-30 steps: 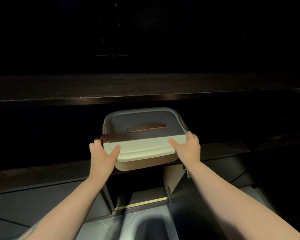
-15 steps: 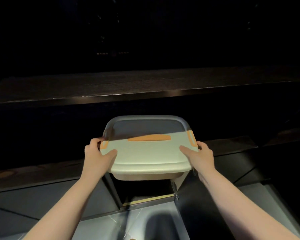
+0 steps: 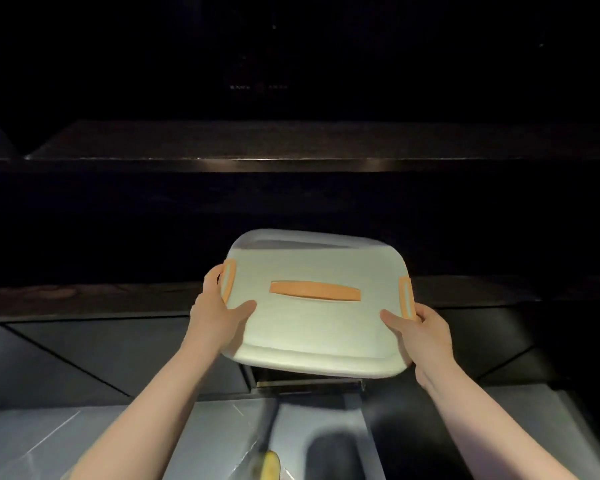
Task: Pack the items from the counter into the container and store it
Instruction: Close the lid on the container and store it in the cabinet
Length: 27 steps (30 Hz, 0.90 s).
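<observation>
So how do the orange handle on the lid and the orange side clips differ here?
The handle lies across the lid's middle, long, solid and untouched. The left clip and right clip run along the side edges, shorter, each with a pale slot and fingers beside it. All are orange.

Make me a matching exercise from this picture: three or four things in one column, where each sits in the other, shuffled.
1. left hand
2. right hand
3. orange handle
4. yellow thing

A. middle of the container lid
B. bottom edge of the view
C. container's left side
D. container's right side

Pairs: 1-C, 2-D, 3-A, 4-B
</observation>
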Tool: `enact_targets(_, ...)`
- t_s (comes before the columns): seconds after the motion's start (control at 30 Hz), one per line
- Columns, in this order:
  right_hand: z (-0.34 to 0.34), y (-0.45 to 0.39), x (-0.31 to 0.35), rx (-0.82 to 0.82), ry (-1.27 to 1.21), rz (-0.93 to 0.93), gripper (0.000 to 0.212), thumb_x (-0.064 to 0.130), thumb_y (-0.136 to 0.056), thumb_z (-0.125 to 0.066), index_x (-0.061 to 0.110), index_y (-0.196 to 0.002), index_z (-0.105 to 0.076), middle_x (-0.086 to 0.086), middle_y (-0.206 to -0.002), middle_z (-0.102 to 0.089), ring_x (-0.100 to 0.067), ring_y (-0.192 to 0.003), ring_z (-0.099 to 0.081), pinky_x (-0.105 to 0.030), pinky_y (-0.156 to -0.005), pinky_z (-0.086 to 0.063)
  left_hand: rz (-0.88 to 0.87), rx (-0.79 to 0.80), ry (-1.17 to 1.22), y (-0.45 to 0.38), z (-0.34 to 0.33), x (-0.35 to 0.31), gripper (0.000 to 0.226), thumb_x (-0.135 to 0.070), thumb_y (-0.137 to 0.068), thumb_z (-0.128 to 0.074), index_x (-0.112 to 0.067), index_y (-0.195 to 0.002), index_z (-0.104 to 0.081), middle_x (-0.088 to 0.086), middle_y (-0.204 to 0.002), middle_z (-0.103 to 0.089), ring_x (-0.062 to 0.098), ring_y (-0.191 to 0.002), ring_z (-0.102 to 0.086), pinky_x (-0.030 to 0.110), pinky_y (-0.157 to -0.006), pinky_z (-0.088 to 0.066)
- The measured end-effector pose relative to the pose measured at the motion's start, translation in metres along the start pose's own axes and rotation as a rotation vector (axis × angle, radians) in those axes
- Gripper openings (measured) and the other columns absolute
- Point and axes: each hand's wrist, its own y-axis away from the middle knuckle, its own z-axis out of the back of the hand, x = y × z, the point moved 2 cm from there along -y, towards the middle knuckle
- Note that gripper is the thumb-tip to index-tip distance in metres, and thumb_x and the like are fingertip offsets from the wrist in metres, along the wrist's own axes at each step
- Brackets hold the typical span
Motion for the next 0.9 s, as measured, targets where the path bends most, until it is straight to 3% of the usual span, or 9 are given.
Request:
enact_targets(0.13,0.021,0.033,-0.033,0.017,0.008,-0.009,0.042,0.011,-0.074,-0.077,0.024,-0.107,-0.055,0.008,-0.095,-0.064,-0.009,-0.083,-0.06,-0.025,-0.062,-0.045,-0.007,-0.112,0.073,0.065,-0.003,0.029,0.072,-0.021,-0.07,-0.077,-0.047,-0.122,-0.036,-0.015,-0.115,-0.053,0.019,-0.105,-0.054,0.039,-0.083,-0.047)
enact_targets(0.23,0.034,0.042,-0.062,0.047,0.033,-0.032,0.041,0.012,-0.075,-0.077,0.025,-0.106,-0.054,0.009,-0.092,-0.062,-0.008,-0.082,-0.058,-0.027,-0.062,-0.044,-0.003,-0.198,0.125,0.106,-0.013,0.056,0.067,-0.02,-0.069,-0.08,-0.047,-0.119,-0.044,-0.029,-0.115,-0.052,0.002,-0.103,-0.053,0.031,-0.083,-0.047)
enact_targets(0.3,0.036,0.042,-0.087,0.058,0.09,-0.08,0.036,0.017,-0.075,-0.077,0.02,-0.105,-0.058,0.004,-0.091,-0.064,-0.013,-0.081,-0.06,-0.03,-0.062,-0.046,0.045,-0.245,0.153,0.121,-0.023,0.08,0.066,-0.021,-0.069,-0.08,-0.044,-0.12,-0.046,-0.026,-0.115,-0.055,-0.001,-0.103,-0.054,0.027,-0.083,-0.046)
enact_targets(0.43,0.029,0.041,-0.144,0.083,0.208,-0.206,0.041,0.024,-0.074,-0.079,0.013,-0.109,-0.061,-0.006,-0.092,-0.064,-0.024,-0.083,-0.06,-0.039,-0.071,-0.05,0.228,-0.237,0.159,0.132,-0.043,0.127,0.081,-0.02,-0.07,-0.081,-0.027,-0.138,-0.037,-0.007,-0.116,-0.058,0.013,-0.104,-0.057,0.026,-0.086,-0.042)
enact_targets(0.5,0.025,0.039,-0.173,0.083,0.252,-0.248,0.04,0.021,-0.074,-0.078,0.012,-0.11,-0.062,-0.004,-0.087,-0.062,-0.018,-0.075,-0.056,-0.032,-0.061,-0.043,0.241,-0.183,0.181,0.131,-0.053,0.152,0.065,-0.013,-0.072,-0.079,-0.027,-0.127,-0.049,-0.008,-0.107,-0.065,0.008,-0.096,-0.062,0.021,-0.084,-0.046)
enact_targets(0.6,0.013,0.025,-0.21,0.096,0.312,-0.273,0.036,0.018,-0.074,-0.079,0.012,-0.105,-0.063,-0.003,-0.086,-0.064,-0.016,-0.074,-0.057,-0.03,-0.061,-0.042,0.273,-0.104,0.116,0.116,-0.068,0.192,0.043,-0.008,-0.073,-0.077,-0.037,-0.098,-0.057,-0.014,-0.091,-0.069,-0.002,-0.08,-0.065,0.007,-0.063,-0.046)
enact_targets(0.73,-0.006,-0.013,-0.248,0.115,0.338,-0.264,0.034,0.014,-0.074,-0.078,0.023,-0.098,-0.056,0.007,-0.079,-0.059,-0.009,-0.071,-0.055,-0.027,-0.054,-0.038,0.393,-0.003,0.034,0.086,-0.094,0.249,0.045,-0.015,-0.074,-0.077,-0.025,-0.111,-0.055,-0.004,-0.09,-0.065,0.012,-0.08,-0.06,0.022,-0.065,-0.045)
enact_targets(0.9,-0.013,-0.058,-0.294,0.146,0.483,-0.326,0.028,0.006,-0.08,-0.071,0.006,-0.104,-0.058,-0.003,-0.081,-0.06,-0.016,-0.069,-0.055,-0.031,-0.06,-0.044,0.467,0.147,0.027,0.047,-0.132,0.307,0.051,0.008,-0.071,-0.067,-0.021,-0.112,-0.059,0.011,-0.091,-0.066,0.025,-0.086,-0.06,0.032,-0.075,-0.049)
